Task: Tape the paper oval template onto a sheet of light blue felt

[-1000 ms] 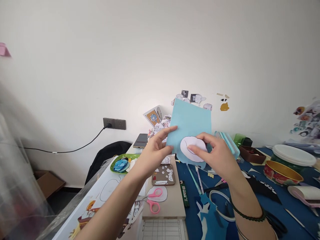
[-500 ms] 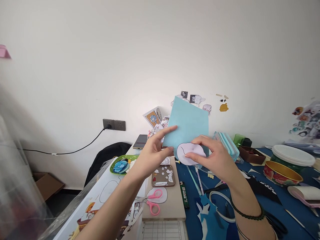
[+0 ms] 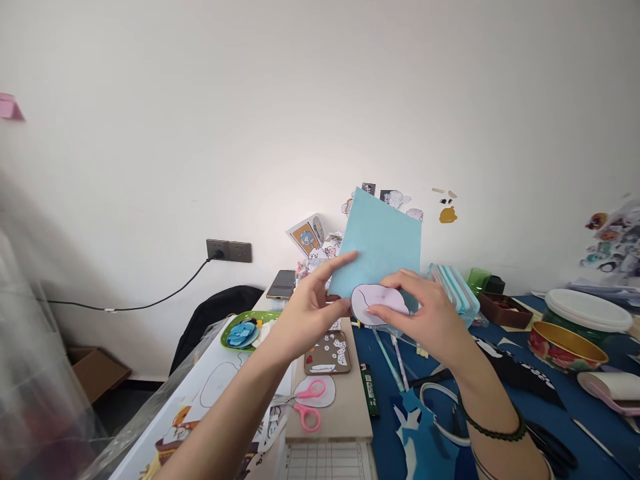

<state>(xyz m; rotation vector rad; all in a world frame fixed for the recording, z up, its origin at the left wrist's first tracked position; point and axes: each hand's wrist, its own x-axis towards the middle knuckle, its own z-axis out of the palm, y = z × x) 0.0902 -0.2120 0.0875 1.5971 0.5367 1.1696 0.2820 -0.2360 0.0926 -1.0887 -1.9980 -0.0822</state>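
A light blue sheet [image 3: 383, 240] is held up in front of the wall, tilted, over the table. My left hand [image 3: 320, 303] grips its lower left edge, index finger stretched along the front and thumb near the bottom. My right hand [image 3: 425, 310] pinches a rounded white paper cutout [image 3: 377, 305] with a curved black line on it. The cutout lies against the lower part of the sheet; whether the right fingers also grip the sheet is hidden. Below the hands are pink-handled scissors [image 3: 306, 403], resting partly on another white cutout [image 3: 325, 392].
A brown tray [image 3: 327, 367] with small cutouts lies on the board. To its left sits a green dish [image 3: 230, 327] with blue pieces. Pens [image 3: 387, 357], blue scraps [image 3: 425, 440], a red-and-gold tin [image 3: 565, 350] and a white-lidded tub [image 3: 587, 310] occupy the blue tabletop.
The blue sheet has shifted slightly right and up. The white cutout has moved a little left against it, its lower edge higher. Both hands keep their hold.
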